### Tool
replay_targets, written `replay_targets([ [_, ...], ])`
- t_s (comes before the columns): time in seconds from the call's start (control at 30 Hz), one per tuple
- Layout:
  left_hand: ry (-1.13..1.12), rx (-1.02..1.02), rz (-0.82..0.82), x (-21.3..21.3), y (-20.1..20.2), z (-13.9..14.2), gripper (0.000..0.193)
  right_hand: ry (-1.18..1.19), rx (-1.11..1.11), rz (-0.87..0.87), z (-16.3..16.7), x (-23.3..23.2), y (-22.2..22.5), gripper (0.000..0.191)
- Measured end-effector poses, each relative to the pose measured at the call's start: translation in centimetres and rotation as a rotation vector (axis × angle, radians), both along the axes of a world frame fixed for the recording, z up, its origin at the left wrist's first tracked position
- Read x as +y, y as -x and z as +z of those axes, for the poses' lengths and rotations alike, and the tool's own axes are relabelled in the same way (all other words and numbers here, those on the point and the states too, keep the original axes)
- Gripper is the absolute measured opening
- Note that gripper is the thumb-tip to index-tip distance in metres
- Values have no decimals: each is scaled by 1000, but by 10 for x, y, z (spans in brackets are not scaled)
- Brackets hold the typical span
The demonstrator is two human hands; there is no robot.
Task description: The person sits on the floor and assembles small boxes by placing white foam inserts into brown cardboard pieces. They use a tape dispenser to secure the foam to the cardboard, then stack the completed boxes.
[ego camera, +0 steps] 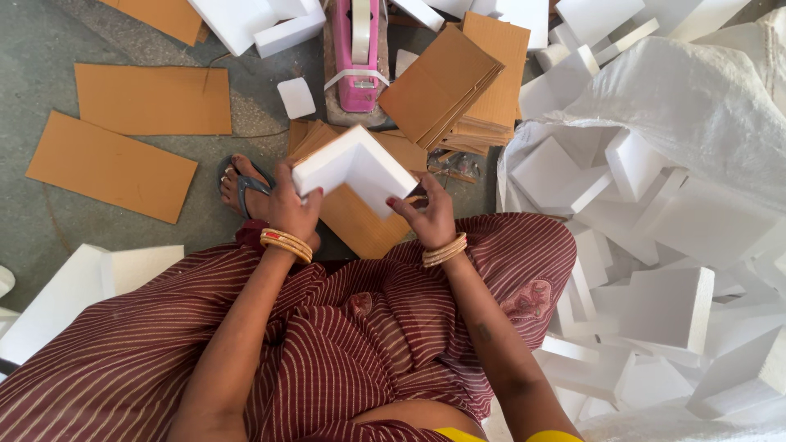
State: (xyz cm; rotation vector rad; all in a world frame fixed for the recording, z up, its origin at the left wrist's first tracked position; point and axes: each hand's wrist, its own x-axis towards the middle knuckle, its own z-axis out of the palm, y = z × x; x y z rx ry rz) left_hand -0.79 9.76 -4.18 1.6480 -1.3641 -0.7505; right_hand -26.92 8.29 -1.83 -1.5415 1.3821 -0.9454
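We pinch one white foam corner (354, 170) between our left hand (292, 209) and right hand (427, 214), mid-frame; many foam pieces (655, 245) at right wait, it seems.

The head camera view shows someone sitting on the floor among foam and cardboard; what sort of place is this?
Probably a small packing workshop. The left hand and right hand hold a white foam corner piece over a cardboard sheet; cardboard stacks, a pink tape dispenser and a sack of foam pieces surround them.
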Motion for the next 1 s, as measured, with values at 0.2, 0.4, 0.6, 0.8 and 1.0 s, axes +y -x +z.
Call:
replay_targets([
  [0.2, 30, -158, 81, 7, 4, -40, 41, 56, 493, 55, 6, 0, -19, 49],
  [0.4, 57, -158, 75, 6, 4, -39, 36, 92, 455, 46, -16, 0, -14, 48],
  [0.6, 241, -502, -76, -14, -5, 18, 39, -226, -48, 49, -51, -3, -19, 54],
  [0.8, 129, -1034, -211, -57, 21, 32, 41, -340, 693, 356, -34, -25, -40, 60],
  [1.0, 121, -990, -255, -71, 34, 18, 40, 2, 954, 207, 31, -54, -22, 53],
])
